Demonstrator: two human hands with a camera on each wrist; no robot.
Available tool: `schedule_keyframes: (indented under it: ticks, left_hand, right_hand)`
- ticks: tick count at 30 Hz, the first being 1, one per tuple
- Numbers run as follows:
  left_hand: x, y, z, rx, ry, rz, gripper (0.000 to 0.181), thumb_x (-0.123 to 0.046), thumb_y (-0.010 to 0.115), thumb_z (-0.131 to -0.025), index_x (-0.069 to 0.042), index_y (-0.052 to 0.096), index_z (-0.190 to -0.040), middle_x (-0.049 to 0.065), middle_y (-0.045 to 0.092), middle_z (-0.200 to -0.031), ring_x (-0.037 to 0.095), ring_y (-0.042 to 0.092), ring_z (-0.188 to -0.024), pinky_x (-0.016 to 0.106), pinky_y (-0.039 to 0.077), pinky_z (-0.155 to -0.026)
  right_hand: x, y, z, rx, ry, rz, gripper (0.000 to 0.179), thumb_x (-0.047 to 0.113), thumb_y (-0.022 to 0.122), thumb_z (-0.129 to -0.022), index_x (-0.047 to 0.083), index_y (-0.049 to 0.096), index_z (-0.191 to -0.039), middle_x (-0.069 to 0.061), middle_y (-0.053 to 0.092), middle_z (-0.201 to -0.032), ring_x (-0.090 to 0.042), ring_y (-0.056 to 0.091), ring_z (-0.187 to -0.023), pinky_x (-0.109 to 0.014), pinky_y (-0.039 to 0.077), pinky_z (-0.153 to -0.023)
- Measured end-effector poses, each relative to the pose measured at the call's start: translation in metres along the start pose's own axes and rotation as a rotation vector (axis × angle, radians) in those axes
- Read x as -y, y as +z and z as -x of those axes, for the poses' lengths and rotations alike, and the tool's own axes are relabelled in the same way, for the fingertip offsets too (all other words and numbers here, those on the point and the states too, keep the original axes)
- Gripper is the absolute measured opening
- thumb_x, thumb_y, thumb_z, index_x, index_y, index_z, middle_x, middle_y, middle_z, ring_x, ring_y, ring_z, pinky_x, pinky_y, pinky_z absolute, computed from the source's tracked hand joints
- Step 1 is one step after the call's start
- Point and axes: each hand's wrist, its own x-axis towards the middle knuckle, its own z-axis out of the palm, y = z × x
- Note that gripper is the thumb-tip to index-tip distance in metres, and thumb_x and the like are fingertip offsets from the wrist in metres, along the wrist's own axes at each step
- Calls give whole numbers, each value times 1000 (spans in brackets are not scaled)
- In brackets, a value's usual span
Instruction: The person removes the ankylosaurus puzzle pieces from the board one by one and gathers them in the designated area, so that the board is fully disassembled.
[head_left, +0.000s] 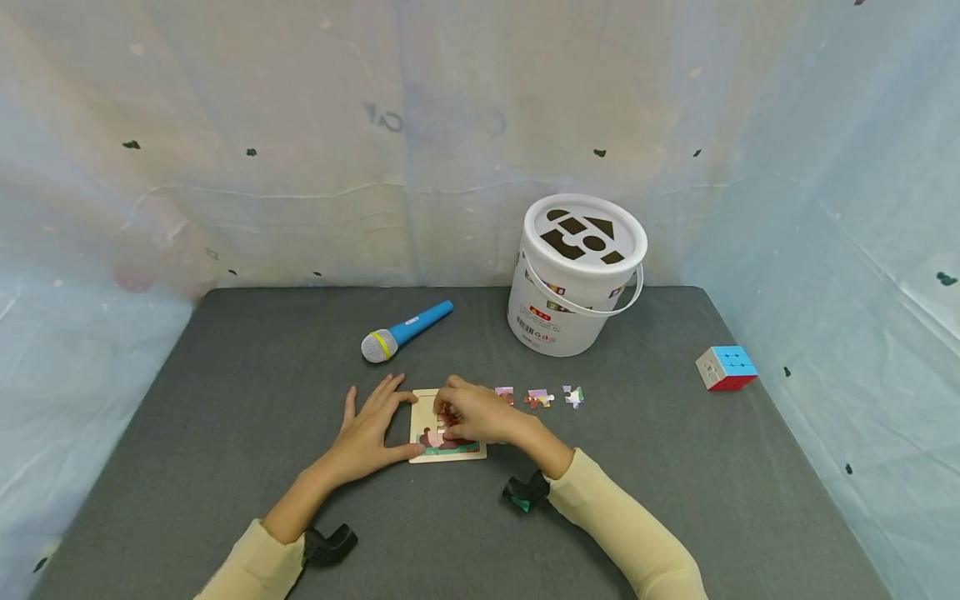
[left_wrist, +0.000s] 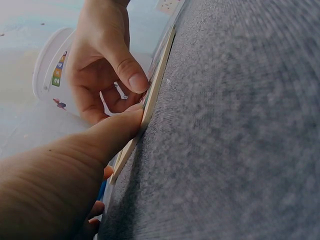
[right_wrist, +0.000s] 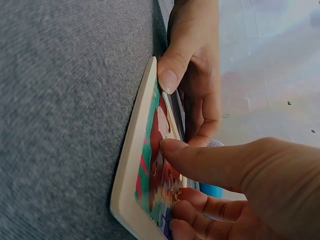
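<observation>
A small jigsaw puzzle board [head_left: 422, 414] with a pale wooden frame lies flat on the grey table. Brown, red and green picture pieces [right_wrist: 156, 130] fill its near part, while bare wood shows at its far left. My left hand [head_left: 366, 437] spreads along the left side, thumb on the near left corner and index finger at the far left one. Over the pieces, my right hand [head_left: 483, 414] bends its fingers and pinches a brownish puzzle piece [head_left: 450, 414] at the board's surface, partly hidden by the fingers. The right thumb [right_wrist: 175, 150] touches the picture.
Loose puzzle pieces [head_left: 538, 398] lie in a row right of the board. Behind them stands a white lidded bucket [head_left: 558, 312] with shape holes. A blue toy microphone [head_left: 420, 323] lies behind the board, and a puzzle cube [head_left: 726, 368] sits at the far right.
</observation>
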Motion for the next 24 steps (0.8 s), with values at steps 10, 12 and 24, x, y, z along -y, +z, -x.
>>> schedule_keyframes:
  ticks: [10,12,24]
  left_hand:
    - [-1,0,1,-3,1,5,75,-57,77,-81,-18,50,-138,18,24,-161,40,14,-150,75,-8,-106]
    - [-1,0,1,-2,1,5,75,-57,77,-81,-18,50,-138,18,24,-161,40,14,-150,75,-8,-106]
    - [-1,-1,1,0,-2,16,75,-56,77,-81,-17,50,-139,18,24,-161,39,14,-150,74,-10,-107]
  right_hand:
    - [0,2,-1,2,11,13,31,15,81,-85,10,66,-111,-2,54,-101,-10,53,-80,-22,44,-68]
    - [0,2,-1,6,16,15,33,16,81,-85,9,65,-114,-3,54,-103,-10,53,-80,-22,44,-68]
    - [-3,3,-1,7,-7,-11,28,14,80,-86,10,68,-111,-5,52,-100,-14,54,-79,-21,42,-65]
